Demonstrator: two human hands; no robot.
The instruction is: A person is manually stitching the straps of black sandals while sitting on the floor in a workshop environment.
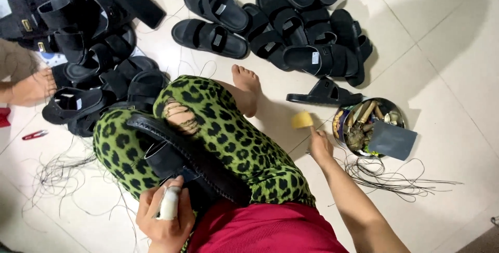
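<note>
I sit on a tiled floor in green spotted trousers. A black sandal (pixel 182 151) lies across my lap, sole edge up. My left hand (pixel 163 216), with one finger wrapped in white tape, grips the sandal at its near end. My right hand (pixel 318 144) reaches out to the right and holds a small yellow lump (pixel 302 120) just above the floor, next to a round tin (pixel 340 123) filled with tools and odd bits. A dark grey sheet (pixel 392 140) rests on the tin.
Many black sandals lie in heaps at the top left (pixel 83 24) and top centre (pixel 291 29). Loose black threads (pixel 390 177) spread on the floor right of me and at the left. Red snips (pixel 34 135) lie at the left. Another person's foot (pixel 31 88) shows at the left edge.
</note>
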